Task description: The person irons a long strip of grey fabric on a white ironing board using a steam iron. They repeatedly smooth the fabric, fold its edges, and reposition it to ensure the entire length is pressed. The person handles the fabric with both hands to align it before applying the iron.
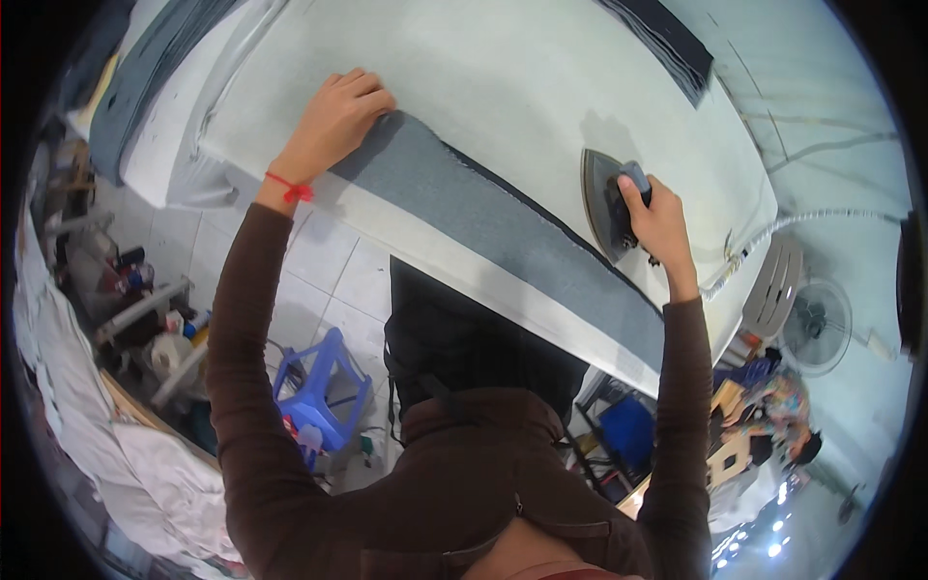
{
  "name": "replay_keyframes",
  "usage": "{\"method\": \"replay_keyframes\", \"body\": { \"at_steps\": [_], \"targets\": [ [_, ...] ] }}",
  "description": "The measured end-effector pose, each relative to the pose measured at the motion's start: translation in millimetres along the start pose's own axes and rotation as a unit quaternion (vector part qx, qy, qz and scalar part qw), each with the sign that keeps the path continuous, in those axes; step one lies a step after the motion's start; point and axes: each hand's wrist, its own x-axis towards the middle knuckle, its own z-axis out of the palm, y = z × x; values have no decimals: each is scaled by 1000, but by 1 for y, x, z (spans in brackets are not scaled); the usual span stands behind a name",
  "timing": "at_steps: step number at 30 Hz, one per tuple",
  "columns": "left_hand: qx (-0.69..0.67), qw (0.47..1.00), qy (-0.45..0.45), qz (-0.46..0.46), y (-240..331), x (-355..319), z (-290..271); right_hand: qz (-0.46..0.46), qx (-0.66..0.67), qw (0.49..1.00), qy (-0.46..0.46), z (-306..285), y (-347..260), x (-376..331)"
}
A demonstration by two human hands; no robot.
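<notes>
A long grey-blue fabric strip with a dark far edge lies slantwise along the near side of the white ironing table. At its left end my left hand has its fingers curled down and closed on the cloth; the fingertips are partly hidden. My right hand is wrapped round the handle of an iron. The iron sits on the table cover just beyond the strip's far edge, apart from it, with its point directed away from me.
A stack of dark fabric pieces lies at the far right; more grey cloth hangs at the left. A pale hose runs from the right wall. Below are a blue plastic stool, a fan and another person.
</notes>
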Motion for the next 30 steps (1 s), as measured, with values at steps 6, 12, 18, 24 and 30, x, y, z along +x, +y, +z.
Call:
{"method": "replay_keyframes", "body": {
  "at_steps": [6,12,18,24,30],
  "targets": [
    [-28,999,6,19,18,12,0,58,17,998,15,-13,29,10],
    [-60,993,-81,55,25,29,5,88,-7,996,31,-27,52,19],
    [-87,991,-34,97,40,26,10,65,0,996,54,-28,65,23],
    [-58,990,-6,129,48,22,23,82,6,996,46,-28,62,23],
    [33,990,70,118,62,6,40,76,15,995,62,-26,62,21]
  ]
}}
